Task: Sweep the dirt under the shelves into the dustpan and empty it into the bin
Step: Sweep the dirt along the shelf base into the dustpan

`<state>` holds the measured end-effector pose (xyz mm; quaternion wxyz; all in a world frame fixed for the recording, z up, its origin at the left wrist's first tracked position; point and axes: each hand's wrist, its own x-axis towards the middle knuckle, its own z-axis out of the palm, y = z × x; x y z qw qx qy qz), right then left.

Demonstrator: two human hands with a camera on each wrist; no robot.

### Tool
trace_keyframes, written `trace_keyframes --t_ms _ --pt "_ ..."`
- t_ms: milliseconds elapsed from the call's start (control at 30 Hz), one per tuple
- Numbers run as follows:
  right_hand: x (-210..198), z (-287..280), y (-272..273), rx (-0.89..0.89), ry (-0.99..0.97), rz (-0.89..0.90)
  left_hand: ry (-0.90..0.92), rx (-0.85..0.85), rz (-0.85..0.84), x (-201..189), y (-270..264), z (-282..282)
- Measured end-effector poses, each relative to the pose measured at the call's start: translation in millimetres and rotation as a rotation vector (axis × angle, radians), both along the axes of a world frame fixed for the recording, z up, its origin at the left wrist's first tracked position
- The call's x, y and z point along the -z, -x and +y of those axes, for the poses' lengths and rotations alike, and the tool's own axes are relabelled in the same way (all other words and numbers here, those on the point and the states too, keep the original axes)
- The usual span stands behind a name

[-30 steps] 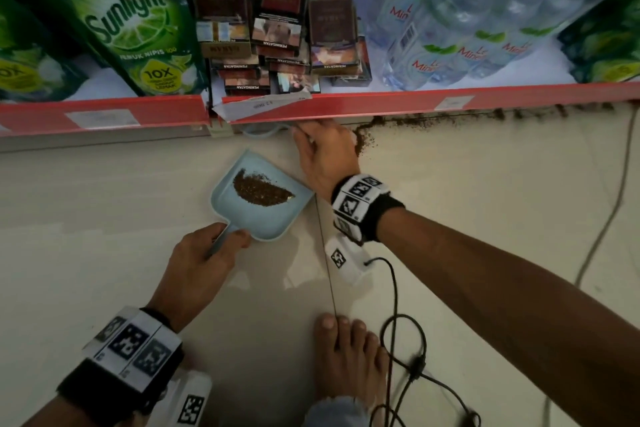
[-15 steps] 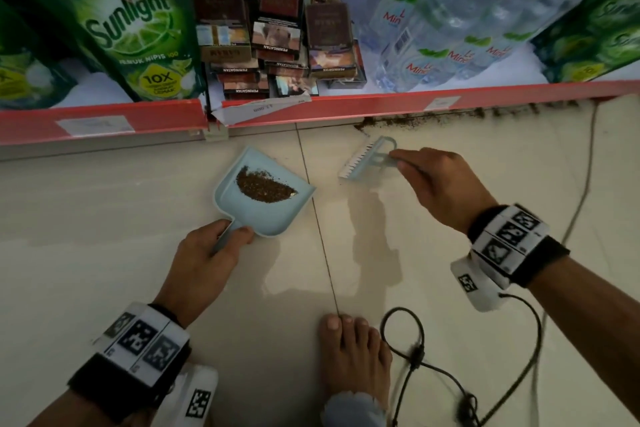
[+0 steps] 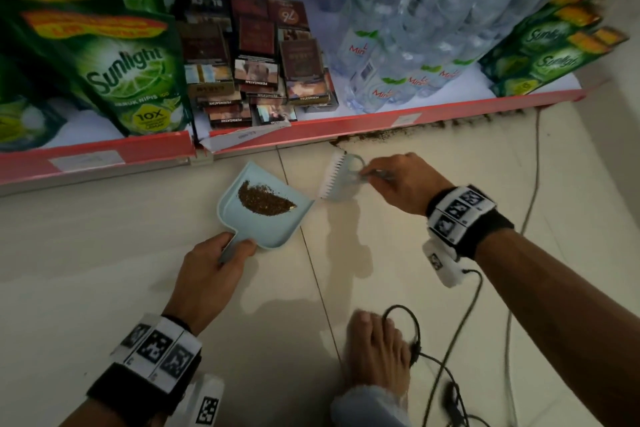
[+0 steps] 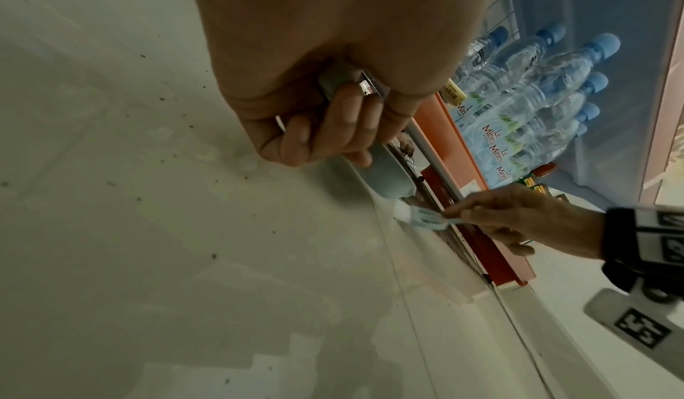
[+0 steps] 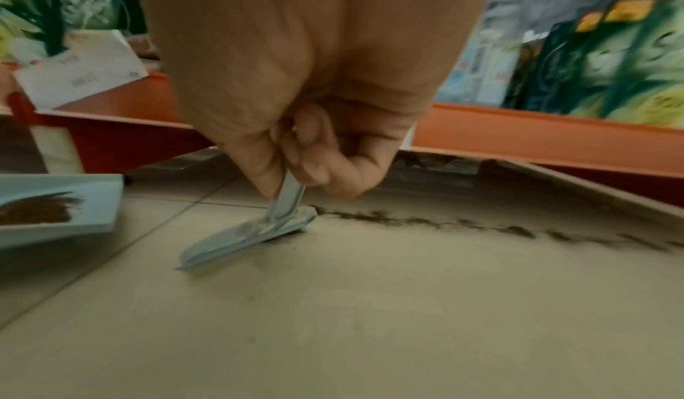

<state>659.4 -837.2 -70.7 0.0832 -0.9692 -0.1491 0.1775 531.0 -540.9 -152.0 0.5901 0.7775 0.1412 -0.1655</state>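
Right hand [image 3: 401, 184] pinches handle of small brush [image 3: 337, 177]; brush head on floor, long axis running from shelf edge [image 3: 346, 126] outward. Dirt line [image 5: 481, 224] extends from brush end away to right along shelf foot. Dustpan [image 3: 256, 211] just left of brush, mouth facing it, holding swept pile [image 3: 265, 199]. Left hand [image 3: 211, 270] grips dustpan handle. Bin not in view.
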Motion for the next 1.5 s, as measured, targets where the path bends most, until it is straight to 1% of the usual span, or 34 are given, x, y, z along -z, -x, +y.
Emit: trace_keyframes --t_ms 67,167,267,367,467,533,600,700,800,900,967,1067,1100,1167,1233,1267,1300,1367,1433,1500 --pt "-6 -17 7 0.038 0.010 0.000 -0.002 -0.011 0.004 1 3 2" --pt "-8 -26 16 0.050 -0.120 -0.064 -0.016 -0.006 0.027 2 3 -1" --pt "0 -15 16 -0.004 -0.271 -0.112 -0.048 -0.015 0.034 1 1 -7" --pt "15 3 8 -0.074 -0.348 -0.107 -0.079 -0.035 0.045 -2 -3 -11" --pt "24 -2 0 -0.172 -0.301 -0.039 -0.114 -0.071 0.053 2 -1 -11" --pt "25 -21 -2 -0.216 -0.227 -0.003 -0.146 -0.085 0.052 3 3 -10" --pt "22 -49 -8 -0.249 -0.183 -0.007 -0.165 -0.113 0.059 5 8 -15" --pt "17 -79 -16 -0.270 -0.227 -0.037 -0.144 -0.161 0.076 3 16 -26" --pt "17 -74 -23 -0.199 -0.311 -0.114 -0.119 -0.159 0.083 -6 21 -37" --pt "28 -44 -29 -0.079 -0.387 -0.247 -0.146 -0.115 0.076 -18 23 -44" --pt "41 -22 -32 -0.003 -0.412 -0.255 -0.173 -0.104 0.066 -24 20 -47" --pt "57 -8 -34 0.103 -0.361 -0.214 -0.185 -0.115 0.059 -29 13 -52" --pt "58 -10 -34 0.119 -0.331 -0.205 -0.178 -0.110 0.060 -30 10 -54" --pt "57 -25 -31 0.097 -0.204 -0.202 -0.167 -0.087 0.063 -31 4 -58" --pt "52 -51 -26 0.063 -0.091 -0.198 -0.159 -0.066 0.052 -30 0 -62" --pt "47 -66 -23 0.062 -0.065 -0.183 -0.154 -0.056 0.041 -29 -2 -64" --pt "41 -78 -19 0.074 -0.067 -0.163 -0.140 -0.053 0.034 -27 -3 -65" --pt "33 -93 -14 0.123 -0.145 -0.143 -0.108 -0.053 0.030 -21 -4 -68" --pt "33 -87 -15 0.153 -0.239 -0.189 -0.102 -0.047 0.018 -14 -5 -70" --pt "38 -68 -22 0.158 -0.269 -0.268 -0.082 -0.044 0.011 -10 -6 -72"
